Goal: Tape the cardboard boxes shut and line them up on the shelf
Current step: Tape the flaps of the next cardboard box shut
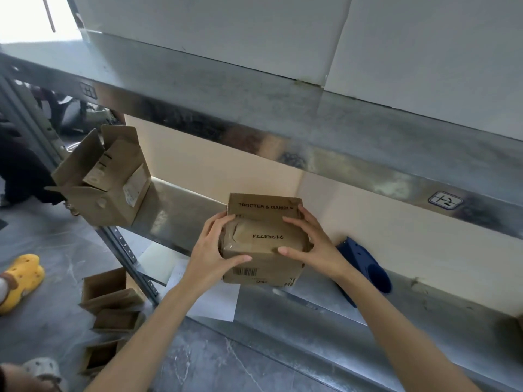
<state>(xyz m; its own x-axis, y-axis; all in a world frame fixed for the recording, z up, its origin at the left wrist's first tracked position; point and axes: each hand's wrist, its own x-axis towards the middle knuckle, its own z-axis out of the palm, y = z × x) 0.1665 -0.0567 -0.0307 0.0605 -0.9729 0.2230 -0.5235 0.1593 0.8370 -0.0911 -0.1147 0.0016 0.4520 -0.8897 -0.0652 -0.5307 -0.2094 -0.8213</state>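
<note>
Cardboard box [266,239], brown and taped, sits on the grey metal shelf [181,210]; left grip [215,247] and right grip [308,244] clamp its two sides.

blue dispenser [365,265] half behind the right forearm [376,295], yellow clog [22,275] partly off left edge

Looks like a storeroom or small warehouse. Plain from the galvanised metal shelving [175,213] with a slotted upright [133,260] and bay labels [445,200] on the beam [254,137], big white cartons [226,32] stacked above, open cardboard boxes [109,292] on the grey floor [56,250], a blue tape dispenser [365,267].
</note>
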